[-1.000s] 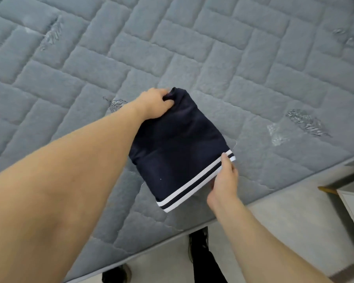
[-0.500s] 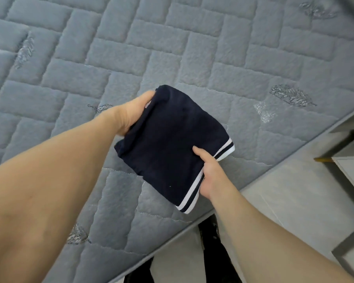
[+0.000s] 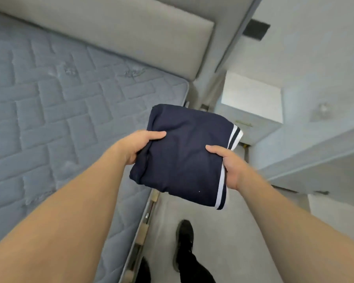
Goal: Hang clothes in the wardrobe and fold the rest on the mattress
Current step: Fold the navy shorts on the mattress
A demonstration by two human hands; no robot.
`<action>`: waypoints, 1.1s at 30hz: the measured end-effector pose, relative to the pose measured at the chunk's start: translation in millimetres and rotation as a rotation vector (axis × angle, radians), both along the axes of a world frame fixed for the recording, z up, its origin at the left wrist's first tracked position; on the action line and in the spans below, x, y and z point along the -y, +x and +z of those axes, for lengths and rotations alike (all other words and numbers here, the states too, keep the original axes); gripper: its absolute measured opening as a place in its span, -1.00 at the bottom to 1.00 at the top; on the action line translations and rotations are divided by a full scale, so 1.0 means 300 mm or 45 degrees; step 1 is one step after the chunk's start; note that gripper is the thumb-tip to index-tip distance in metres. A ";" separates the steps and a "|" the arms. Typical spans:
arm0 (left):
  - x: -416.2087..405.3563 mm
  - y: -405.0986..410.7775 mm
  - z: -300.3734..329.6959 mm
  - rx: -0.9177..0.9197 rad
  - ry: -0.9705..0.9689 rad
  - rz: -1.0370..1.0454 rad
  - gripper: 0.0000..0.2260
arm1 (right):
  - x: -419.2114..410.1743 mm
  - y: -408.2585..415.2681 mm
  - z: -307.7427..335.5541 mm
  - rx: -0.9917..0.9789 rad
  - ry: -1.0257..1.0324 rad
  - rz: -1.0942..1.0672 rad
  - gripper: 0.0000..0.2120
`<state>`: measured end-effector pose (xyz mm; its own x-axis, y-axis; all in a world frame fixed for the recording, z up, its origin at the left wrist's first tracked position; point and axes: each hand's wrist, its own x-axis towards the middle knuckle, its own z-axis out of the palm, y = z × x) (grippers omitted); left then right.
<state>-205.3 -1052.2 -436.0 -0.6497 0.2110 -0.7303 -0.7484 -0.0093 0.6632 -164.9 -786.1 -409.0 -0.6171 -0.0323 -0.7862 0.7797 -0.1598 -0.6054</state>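
The folded navy garment (image 3: 184,158) is held off the mattress (image 3: 49,123), between the left hand (image 3: 139,146) and the right hand (image 3: 229,166), each pinching an opposite edge, thumb on top, evidently to keep the folds intact during carrying.

Navy folded garment (image 3: 182,156) with white stripes; grey-blue brick-quilted mattress (image 3: 49,119); beige headboard (image 3: 121,33).

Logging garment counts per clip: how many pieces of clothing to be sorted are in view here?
1: a folded navy garment with white stripes, held in the air by the left hand and right hand, over the mattress edge and floor. Others may lie outside the frame.
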 end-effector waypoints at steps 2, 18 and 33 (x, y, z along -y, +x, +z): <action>-0.158 -0.031 0.143 -0.039 0.113 -0.039 -0.48 | -0.154 0.035 0.170 -0.102 -0.012 -0.081 -0.62; -1.679 0.030 1.133 -0.530 0.193 -0.949 -0.71 | -1.369 0.566 1.059 -0.694 0.202 -1.054 -0.57; -2.570 -0.042 1.613 -0.888 0.386 -1.287 -0.75 | -1.936 0.673 1.453 -1.002 0.557 -1.468 -0.70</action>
